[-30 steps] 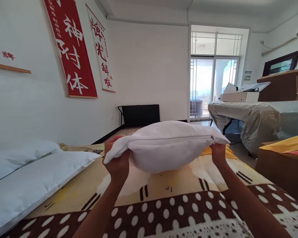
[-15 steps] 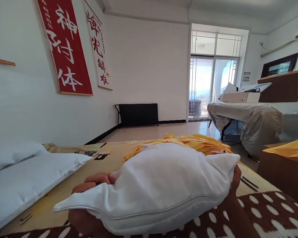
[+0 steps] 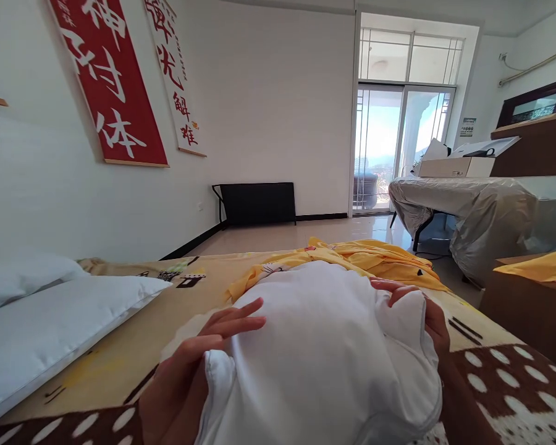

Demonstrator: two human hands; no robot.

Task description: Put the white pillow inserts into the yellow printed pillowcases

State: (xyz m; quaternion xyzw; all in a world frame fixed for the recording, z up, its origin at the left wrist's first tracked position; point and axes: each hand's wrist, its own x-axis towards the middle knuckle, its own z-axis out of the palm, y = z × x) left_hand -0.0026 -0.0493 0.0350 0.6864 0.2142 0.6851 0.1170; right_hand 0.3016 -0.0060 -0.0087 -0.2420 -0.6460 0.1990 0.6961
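Note:
A plump white cushion (image 3: pixel 310 346) with a zipped edge lies between my two hands over the bed. My left hand (image 3: pixel 213 337) grips its left side, with the fingers stretched across the top and the corner bunched beside the thumb. At the far right corner my right hand (image 3: pixel 433 315) clasps the fabric. Its fingertips rest on the top, and part of the hand is hidden behind the folded corner. Crumpled yellow cloth (image 3: pixel 384 259) lies just beyond the cushion.
Two white pillows (image 3: pixel 65 327) lie at the left on the patterned blanket (image 3: pixel 120 352). A cardboard box (image 3: pixel 523 309) with yellow cloth on it stands at the right. Behind it is a plastic-covered table (image 3: pixel 482 204) bearing boxes. A black folded frame (image 3: pixel 259 204) leans against the far wall.
The cushion has tipped so that its zipped edge faces lower and more of its top shows. My left hand has come up over its side, and my right fingers now show on top.

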